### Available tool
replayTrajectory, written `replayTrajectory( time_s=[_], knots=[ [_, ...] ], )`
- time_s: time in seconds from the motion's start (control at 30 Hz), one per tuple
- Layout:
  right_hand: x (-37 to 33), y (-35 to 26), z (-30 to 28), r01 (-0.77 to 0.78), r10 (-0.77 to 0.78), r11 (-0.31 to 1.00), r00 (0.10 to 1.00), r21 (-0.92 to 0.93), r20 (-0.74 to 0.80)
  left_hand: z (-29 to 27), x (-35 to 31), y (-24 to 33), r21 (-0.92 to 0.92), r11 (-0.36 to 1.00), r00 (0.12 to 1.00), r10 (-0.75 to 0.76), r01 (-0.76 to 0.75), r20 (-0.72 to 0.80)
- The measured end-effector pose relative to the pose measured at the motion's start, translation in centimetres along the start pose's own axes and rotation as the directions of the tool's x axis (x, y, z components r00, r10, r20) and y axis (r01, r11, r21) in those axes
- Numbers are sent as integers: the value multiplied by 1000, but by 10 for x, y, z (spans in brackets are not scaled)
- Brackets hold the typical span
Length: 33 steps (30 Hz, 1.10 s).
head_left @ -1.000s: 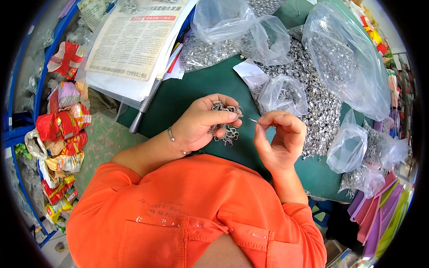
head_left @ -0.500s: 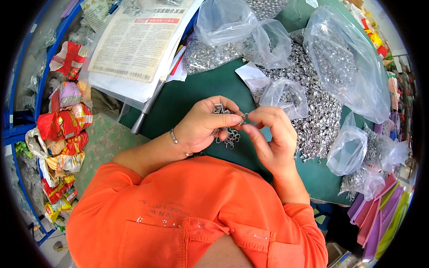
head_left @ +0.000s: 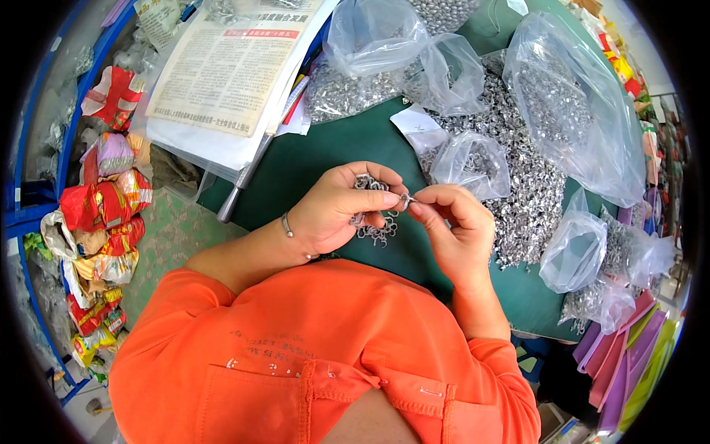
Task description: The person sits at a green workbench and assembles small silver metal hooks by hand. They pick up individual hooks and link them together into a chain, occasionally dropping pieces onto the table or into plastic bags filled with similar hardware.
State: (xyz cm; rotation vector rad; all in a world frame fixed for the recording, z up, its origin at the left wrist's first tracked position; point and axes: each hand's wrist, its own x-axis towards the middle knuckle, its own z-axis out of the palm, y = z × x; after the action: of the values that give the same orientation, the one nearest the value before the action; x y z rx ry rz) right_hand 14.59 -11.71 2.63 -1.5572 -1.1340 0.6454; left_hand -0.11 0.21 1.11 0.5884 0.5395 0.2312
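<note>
My left hand is closed around a bunch of small silver metal hooks. Its thumb and forefinger pinch one small silver metal piece at the fingertips. From the other side, my right hand pinches that same piece between thumb and forefinger, so the two hands meet there. Under the left hand, more curved silver pieces show against the green tabletop; whether they hang from the hand or lie on the table I cannot tell.
A large heap of silver metal parts lies to the right, with clear plastic bags on and around it. A newspaper tops a paper stack at the left. Crumpled colourful packages line a blue rack.
My right thumb and forefinger have closed in on the small piece at the left fingertips, where they were slightly apart before. My left hand has barely moved.
</note>
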Motion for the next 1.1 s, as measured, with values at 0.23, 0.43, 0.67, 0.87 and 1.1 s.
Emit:
replayTrajectory(
  time_s=[0.23,0.43,0.67,0.87,1.1],
  knots=[
    [-5,2,7,40,-23,984,995,171,-100,-3,2,-3,10,999,999,-43,43,14],
    [-6,5,8,241,-229,967,965,85,-129,-4,2,-3,53,997,998,-62,61,1],
    [1,8,-8,273,-280,960,900,-70,-335,-1,2,-4,82,996,999,-13,17,-51],
    [14,2,-28,218,-328,885,919,-411,-221,-2,1,-5,69,997,998,50,-47,-45],
    [-1,-1,8,194,-199,978,977,-71,-71,-1,0,-5,11,999,999,34,-34,-33]
  ],
)
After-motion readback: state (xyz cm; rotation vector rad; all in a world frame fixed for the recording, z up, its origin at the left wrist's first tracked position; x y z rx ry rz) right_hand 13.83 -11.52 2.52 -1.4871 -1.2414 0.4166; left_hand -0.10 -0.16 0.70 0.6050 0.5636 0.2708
